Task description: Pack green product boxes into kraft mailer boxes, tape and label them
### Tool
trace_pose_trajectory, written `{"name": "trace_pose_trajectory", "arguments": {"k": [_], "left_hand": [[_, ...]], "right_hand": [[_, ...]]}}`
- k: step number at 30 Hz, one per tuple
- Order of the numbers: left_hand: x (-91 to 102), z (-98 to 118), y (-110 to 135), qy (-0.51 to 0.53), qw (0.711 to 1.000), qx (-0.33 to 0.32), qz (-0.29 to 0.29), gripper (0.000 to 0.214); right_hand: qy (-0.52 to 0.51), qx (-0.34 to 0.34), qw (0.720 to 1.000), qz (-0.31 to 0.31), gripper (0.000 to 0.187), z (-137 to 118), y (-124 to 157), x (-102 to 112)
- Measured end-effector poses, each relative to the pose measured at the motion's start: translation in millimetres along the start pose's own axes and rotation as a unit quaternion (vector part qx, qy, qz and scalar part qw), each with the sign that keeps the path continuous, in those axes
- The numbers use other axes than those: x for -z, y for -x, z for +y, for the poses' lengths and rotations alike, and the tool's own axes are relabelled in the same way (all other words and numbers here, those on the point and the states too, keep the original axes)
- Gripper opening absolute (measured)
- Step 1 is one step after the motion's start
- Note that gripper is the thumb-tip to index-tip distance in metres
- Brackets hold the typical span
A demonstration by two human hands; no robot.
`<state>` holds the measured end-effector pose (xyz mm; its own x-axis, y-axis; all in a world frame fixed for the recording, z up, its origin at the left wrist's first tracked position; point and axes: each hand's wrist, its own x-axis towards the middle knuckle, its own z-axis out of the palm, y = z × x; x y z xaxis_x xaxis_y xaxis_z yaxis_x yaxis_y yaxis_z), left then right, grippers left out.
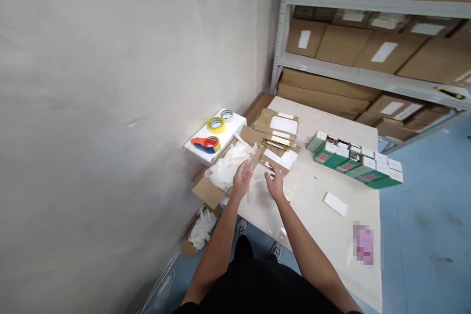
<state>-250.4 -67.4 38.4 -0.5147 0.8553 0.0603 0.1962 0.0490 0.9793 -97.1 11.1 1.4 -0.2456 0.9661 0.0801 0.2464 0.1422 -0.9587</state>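
My left hand (241, 182) is at the near right side of an open carton (208, 193), fingers stretched out and apart. Crumpled white plastic material (231, 161) fills that carton; I cannot make out what kind it is. A pale, see-through strip shows beside the left fingertips, and whether they touch it is unclear. Over the table, a little to the right, my right hand (274, 184) is open, fingers spread and nothing visible in it. Just beyond it lie flattened brown cardboard pieces with white labels (281, 158).
Green and white boxes (355, 164) stand in rows on the white table (316, 225), near a white card (335, 204). Tape rolls (216, 124) and a red-blue tape dispenser (206, 144) rest on a white box by the wall. Shelves (353, 74) hold cartons; another carton (189, 249) sits below.
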Motion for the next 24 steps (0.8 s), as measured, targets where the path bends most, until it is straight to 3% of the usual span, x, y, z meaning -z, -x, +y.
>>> {"name": "trace_pose_trajectory", "arguments": {"k": [5, 11, 14, 17, 20, 24], "left_hand": [[75.0, -0.5, -3.6, -0.019, 0.995, 0.004, 0.099, 0.054], [158.3, -22.9, -7.0, 0.01, 0.984, 0.014, 0.176, 0.055], [194.5, -33.5, -8.1, 0.036, 0.974, 0.015, 0.224, 0.055], [227.3, -38.8, -5.8, 0.049, 0.967, 0.009, 0.251, 0.055], [255.2, -41.3, -3.1, 0.057, 0.962, 0.01, 0.266, 0.055], [276.7, -45.9, -5.9, 0.071, 0.956, 0.002, 0.285, 0.054]], "right_hand": [[-0.004, 0.07, 0.995, -0.076, 0.049, -32.4, -21.5, -68.3], [0.021, 0.142, 0.98, -0.139, 0.05, -71.2, -54.9, -168.3], [0.077, 0.203, 0.962, -0.164, 0.05, -91.5, -73.9, -222.8], [0.195, 0.221, 0.937, -0.186, 0.047, -108.2, -87.7, -269.4], [0.331, 0.198, 0.899, -0.207, 0.038, -117.3, -94.8, -299.0], [0.408, 0.184, 0.873, -0.191, 0.028, -117.0, -97.3, -310.7]]}}
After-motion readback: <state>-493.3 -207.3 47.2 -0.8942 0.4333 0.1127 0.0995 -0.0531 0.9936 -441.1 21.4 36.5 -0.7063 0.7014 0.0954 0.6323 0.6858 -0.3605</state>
